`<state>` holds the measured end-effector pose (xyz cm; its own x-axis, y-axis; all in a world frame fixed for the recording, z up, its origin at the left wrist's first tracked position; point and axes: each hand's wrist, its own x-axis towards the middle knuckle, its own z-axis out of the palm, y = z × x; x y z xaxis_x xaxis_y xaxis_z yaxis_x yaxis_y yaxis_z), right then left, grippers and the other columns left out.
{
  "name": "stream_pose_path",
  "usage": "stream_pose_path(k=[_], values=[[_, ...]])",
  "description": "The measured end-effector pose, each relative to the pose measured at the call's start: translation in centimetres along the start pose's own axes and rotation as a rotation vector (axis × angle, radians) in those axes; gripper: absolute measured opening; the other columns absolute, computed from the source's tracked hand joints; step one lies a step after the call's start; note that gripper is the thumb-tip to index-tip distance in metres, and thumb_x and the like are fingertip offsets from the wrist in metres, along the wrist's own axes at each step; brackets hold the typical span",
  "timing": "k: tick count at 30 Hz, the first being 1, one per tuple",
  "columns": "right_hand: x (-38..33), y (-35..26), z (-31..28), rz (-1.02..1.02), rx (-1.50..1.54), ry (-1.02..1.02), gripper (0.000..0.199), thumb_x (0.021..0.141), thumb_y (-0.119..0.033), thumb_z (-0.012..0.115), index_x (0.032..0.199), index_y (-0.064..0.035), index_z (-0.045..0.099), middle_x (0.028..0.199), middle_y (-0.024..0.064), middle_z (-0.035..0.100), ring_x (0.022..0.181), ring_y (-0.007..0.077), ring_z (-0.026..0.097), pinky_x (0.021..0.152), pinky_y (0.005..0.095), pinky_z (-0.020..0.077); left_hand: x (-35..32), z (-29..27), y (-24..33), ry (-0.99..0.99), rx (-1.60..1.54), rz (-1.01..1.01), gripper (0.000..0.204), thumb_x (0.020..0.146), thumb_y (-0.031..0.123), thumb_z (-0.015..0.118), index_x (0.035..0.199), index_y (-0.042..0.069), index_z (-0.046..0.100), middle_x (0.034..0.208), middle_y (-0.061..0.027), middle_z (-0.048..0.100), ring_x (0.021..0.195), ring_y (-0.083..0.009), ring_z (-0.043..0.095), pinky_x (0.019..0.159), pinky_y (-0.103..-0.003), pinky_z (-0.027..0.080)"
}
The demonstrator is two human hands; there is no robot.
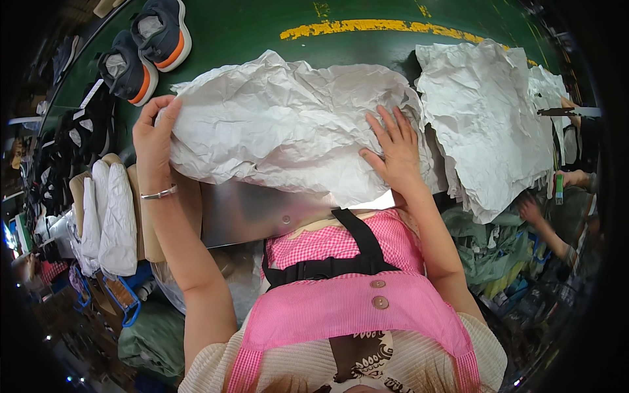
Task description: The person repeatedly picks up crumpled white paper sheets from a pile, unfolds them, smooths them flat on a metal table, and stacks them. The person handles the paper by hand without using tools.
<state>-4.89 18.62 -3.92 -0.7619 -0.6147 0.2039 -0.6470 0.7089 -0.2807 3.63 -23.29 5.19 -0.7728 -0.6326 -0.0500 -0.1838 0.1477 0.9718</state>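
A large crumpled sheet of white paper (282,124) lies across the work surface in front of me. At its left end my left hand (156,134) pinches the edge, thumb on top and fingers curled around behind. Toward the right end, my right hand (396,150) rests flat on the same sheet with its fingers spread. Just beyond my left hand stands a pair of dark shoes with orange and white soles, one shoe (162,33) behind the other shoe (128,69), both stuffed with pale paper.
A stack of crumpled white paper (485,124) sits to the right. Paper-wrapped bundles (118,219) and black shoes (98,124) crowd the left. The green work surface (242,26) bears a yellow stripe (373,26). At the far right another person's hand (532,211) shows.
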Motion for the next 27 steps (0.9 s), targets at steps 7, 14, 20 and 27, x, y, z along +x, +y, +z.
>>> stream_pose_path(k=[7, 14, 20, 27], values=[[-1.3, 0.6, -1.2, 0.059, -0.025, -0.071, 0.069, 0.087, -0.044, 0.067, 0.148, -0.0200, 0.046, 0.156, 0.0080, 0.037, 0.144, 0.0366, 0.031, 0.113, 0.0518, 0.0287, 2.0, -2.3, -1.7, 0.141, 0.069, 0.080, 0.021, 0.090, 0.021, 0.076, 0.096, 0.001, 0.072, 0.076, 0.0093, 0.056, 0.076, -0.0010, 0.048, 0.069, -0.015, 0.034], [2.9, -6.4, -1.2, -0.071, 0.124, 0.113, 0.064, 0.087, -0.033, 0.069, 0.146, -0.0190, 0.048, 0.156, 0.0099, 0.036, 0.144, 0.0368, 0.031, 0.115, 0.0530, 0.0267, -3.6, 5.7, 3.3, 0.261, 0.938, 0.725, 0.034, 0.093, 0.013, 0.061, 0.126, 0.006, 0.064, 0.122, -0.0141, 0.063, 0.115, -0.0305, 0.058, 0.097, -0.042, 0.046], [6.0, -7.7, 5.7, -0.203, 0.096, 0.053, 0.052, 0.094, -0.036, 0.059, 0.143, -0.0186, 0.052, 0.153, 0.0065, 0.042, 0.147, 0.0314, 0.028, 0.120, 0.0501, 0.0206, -9.1, 15.0, -5.3, -0.277, 0.947, 0.633, 0.054, 0.098, 0.027, 0.052, 0.147, 0.007, 0.043, 0.151, -0.0130, 0.043, 0.142, -0.0320, 0.037, 0.119, -0.048, 0.023], [2.5, 0.9, 1.0, 0.122, 0.049, -0.040, 0.054, 0.094, -0.036, 0.058, 0.145, -0.0209, 0.049, 0.156, 0.0044, 0.038, 0.143, 0.0329, 0.033, 0.117, 0.0500, 0.0249, -7.5, 11.5, -8.5, -0.349, 0.973, 0.641, 0.063, 0.097, 0.036, 0.056, 0.154, 0.019, 0.035, 0.159, -0.0118, 0.031, 0.147, -0.0355, 0.024, 0.120, -0.050, 0.019]])
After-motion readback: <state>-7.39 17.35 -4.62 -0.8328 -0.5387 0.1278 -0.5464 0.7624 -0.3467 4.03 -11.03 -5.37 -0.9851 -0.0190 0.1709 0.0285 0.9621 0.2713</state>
